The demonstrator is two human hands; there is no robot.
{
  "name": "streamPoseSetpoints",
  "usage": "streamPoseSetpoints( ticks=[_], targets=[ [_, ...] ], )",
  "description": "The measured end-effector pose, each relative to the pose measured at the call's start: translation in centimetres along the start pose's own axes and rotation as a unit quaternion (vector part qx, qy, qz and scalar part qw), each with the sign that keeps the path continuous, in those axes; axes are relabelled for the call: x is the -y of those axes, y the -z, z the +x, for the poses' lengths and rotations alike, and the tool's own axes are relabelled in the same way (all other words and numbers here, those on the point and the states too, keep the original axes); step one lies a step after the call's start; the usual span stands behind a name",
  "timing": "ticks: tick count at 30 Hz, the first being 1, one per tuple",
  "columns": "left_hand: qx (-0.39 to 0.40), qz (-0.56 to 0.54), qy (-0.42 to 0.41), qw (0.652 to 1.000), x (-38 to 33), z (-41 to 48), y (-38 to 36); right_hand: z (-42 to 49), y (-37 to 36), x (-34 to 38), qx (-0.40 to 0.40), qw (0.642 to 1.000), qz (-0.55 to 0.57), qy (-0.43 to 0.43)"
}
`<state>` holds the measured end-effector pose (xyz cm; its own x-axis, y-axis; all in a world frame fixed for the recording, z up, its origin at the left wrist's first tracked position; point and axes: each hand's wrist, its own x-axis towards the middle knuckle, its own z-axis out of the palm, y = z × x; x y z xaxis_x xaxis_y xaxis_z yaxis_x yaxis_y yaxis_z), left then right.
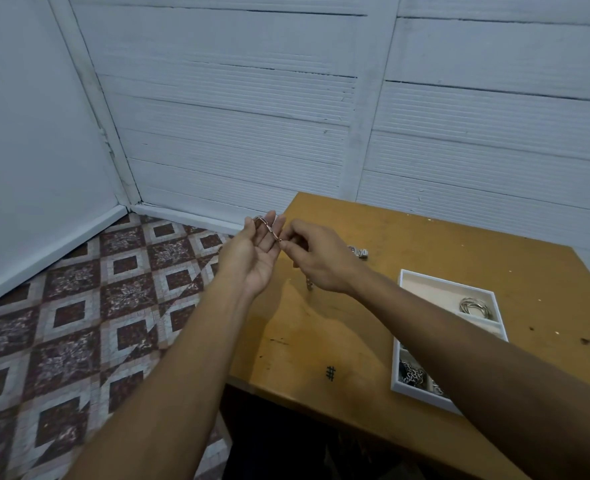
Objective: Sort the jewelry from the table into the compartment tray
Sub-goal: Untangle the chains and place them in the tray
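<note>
A thin rose-gold chain bracelet (265, 224) is draped over the fingers of my left hand (252, 252), which is raised palm-up over the table's left edge. My right hand (316, 256) pinches one end of that chain beside the left fingers. The white compartment tray (401, 341) lies on the wooden table (321, 341) to the right, partly hidden by my right forearm. Silver bangles (475, 306) lie in its far compartment, and dark and silver chains (413, 374) fill a near one. A small silver piece (361, 252) rests on the table behind my right hand.
Another small silver item (309, 284) peeks out below my right wrist. White wooden walls close off the back. Patterned floor tiles (89, 323) spread to the left of the table.
</note>
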<state>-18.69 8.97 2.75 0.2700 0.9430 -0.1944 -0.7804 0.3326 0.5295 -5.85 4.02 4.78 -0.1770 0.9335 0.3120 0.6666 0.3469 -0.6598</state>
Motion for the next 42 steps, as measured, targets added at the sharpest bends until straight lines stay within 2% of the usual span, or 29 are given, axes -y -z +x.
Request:
streamPoseSetpoints(
  ticks=[8,14,24,30,37,42],
  targets=[
    [-0.024,0.028,0.031,0.999,-0.1,-0.6,-0.9,-0.8,0.2,0.3,-0.035,0.999,0.014,-0.013],
    [0.004,0.072,0.053,0.996,-0.1,-1.3,-1.8,-1.5,0.5,0.6,-0.045,0.999,0.020,-0.012],
    [0.016,0.024,0.029,0.999,-0.6,-1.5,-3.1,-3.0,1.0,0.5,-0.007,0.998,0.030,-0.048],
    [0.015,0.014,0.008,1.000,-1.9,-1.2,-4.0,-4.2,1.9,-0.4,0.090,0.988,0.071,-0.108],
    [0.025,0.028,-0.018,0.999,-4.6,-0.8,-5.1,-5.6,4.0,-1.7,0.115,0.984,0.076,-0.114],
    [0.020,0.043,-0.028,0.998,-5.5,-0.7,-5.2,-5.9,6.3,-0.5,0.097,0.988,0.041,-0.109]
  ],
)
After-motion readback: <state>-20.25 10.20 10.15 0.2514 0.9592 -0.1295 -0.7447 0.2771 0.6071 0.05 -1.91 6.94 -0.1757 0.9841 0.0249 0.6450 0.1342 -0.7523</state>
